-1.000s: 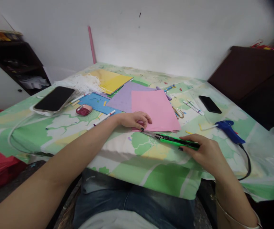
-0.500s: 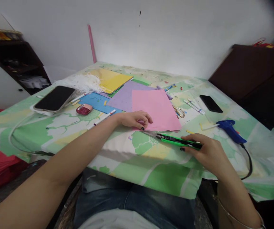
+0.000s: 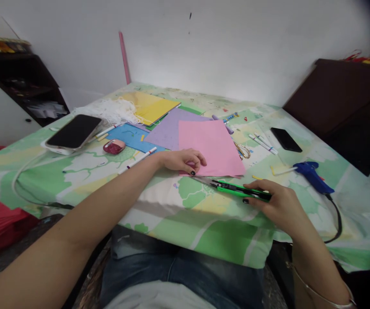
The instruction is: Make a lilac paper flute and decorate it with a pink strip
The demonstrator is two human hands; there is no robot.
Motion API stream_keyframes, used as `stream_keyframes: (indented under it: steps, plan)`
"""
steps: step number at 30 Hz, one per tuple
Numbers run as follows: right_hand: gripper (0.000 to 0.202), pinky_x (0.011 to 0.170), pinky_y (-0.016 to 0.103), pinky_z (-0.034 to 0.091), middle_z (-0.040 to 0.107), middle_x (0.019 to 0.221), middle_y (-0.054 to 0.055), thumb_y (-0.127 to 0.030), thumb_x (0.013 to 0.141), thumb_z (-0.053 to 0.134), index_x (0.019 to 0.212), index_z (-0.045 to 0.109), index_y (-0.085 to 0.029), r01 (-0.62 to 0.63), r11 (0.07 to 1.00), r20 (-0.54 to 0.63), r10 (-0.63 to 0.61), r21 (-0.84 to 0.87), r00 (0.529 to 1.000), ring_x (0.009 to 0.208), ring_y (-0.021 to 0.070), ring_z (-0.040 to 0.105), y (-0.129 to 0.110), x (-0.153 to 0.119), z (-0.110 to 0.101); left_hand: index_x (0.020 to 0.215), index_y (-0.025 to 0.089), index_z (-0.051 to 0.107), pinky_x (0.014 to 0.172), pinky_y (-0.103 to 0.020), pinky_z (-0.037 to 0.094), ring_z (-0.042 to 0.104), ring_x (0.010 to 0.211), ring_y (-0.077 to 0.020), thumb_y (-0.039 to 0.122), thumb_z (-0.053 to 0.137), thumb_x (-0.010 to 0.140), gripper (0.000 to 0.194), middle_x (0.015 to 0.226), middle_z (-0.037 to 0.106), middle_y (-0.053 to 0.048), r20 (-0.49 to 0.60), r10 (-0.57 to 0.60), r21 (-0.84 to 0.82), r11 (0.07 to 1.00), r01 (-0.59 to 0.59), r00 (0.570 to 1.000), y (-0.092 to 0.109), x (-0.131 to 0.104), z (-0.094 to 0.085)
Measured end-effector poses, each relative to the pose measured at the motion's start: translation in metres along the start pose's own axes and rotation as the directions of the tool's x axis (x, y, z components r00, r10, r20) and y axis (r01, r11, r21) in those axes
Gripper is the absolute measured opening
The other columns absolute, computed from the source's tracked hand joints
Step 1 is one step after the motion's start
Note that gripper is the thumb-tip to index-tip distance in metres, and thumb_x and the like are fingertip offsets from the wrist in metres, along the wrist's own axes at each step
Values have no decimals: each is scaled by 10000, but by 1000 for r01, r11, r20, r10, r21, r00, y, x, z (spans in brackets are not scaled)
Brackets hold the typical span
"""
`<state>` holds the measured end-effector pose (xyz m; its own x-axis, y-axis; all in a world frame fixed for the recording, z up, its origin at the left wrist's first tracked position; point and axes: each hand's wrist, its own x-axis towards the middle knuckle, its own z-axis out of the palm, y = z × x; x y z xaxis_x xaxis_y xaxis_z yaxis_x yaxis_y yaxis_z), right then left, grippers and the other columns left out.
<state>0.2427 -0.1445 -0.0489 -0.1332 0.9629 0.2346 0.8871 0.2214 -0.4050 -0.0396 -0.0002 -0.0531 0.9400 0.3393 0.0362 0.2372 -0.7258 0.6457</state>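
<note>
A sheet of pink paper [image 3: 212,143] lies near the table's front edge, partly over purple paper [image 3: 168,128]. My left hand [image 3: 185,161] rests on its near left corner, fingers curled and thumb at the front edge, gripping it against the table. In my right hand [image 3: 276,204] is a green and black utility knife [image 3: 228,188], held between thumb and fingers. Its blade is extended and points left, with the tip by the paper's front edge, close to my left thumb. Gold-handled scissors [image 3: 243,150] lie just right of the pink sheet.
A blue glue gun [image 3: 313,176] with its cord lies at the right, near a black phone [image 3: 286,140] and several white sticks. Another phone [image 3: 75,132], white yarn [image 3: 110,111], yellow paper [image 3: 154,106], blue paper [image 3: 131,136] and a dark red case [image 3: 114,146] lie leftward.
Almost nothing differs. The hands, the utility knife and the pink paper hold the same places; the view has shifted very slightly.
</note>
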Motion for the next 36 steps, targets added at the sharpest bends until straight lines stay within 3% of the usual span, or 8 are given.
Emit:
stream_keyframes:
  steps: [36]
  plan:
    - [238, 620, 304, 478, 720, 860, 43, -300, 702, 609, 904, 695, -210, 33, 999, -16, -33, 13, 999, 727, 214, 650, -4, 1, 3, 724, 163, 600, 908, -342, 378, 470, 1083, -205, 159, 547, 787, 83, 1216, 538, -98, -6, 6, -17, 1000, -6, 1000, -1, 0, 1]
